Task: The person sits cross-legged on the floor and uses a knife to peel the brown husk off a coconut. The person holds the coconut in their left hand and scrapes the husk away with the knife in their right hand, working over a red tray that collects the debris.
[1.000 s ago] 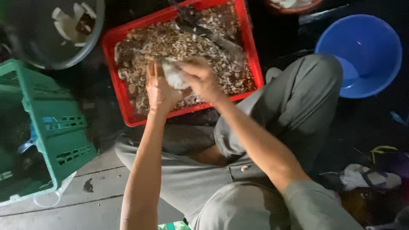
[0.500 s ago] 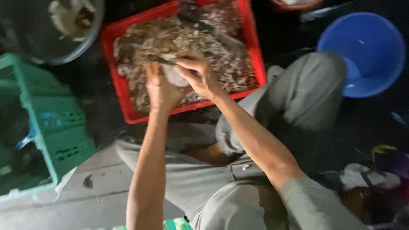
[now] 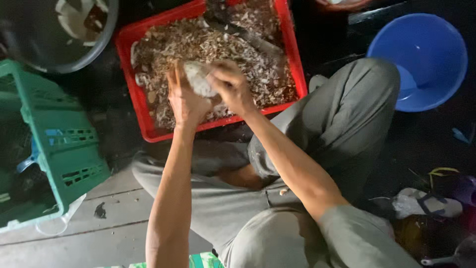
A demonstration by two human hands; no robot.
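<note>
The person sits on a grey plank floor in a dim place, legs in grey trousers bent to either side. In front lies one red tray full of pale shells and scraps. Around it stand one green crate at the left, one dark round tub above it, and one blue basin at the right. One sandal lies by the right knee.

Both forearms reach forward over the tray's near edge. The left hand and the right hand are curled together around one pale shell, fingers closed on it from both sides, just above the heap.
</note>
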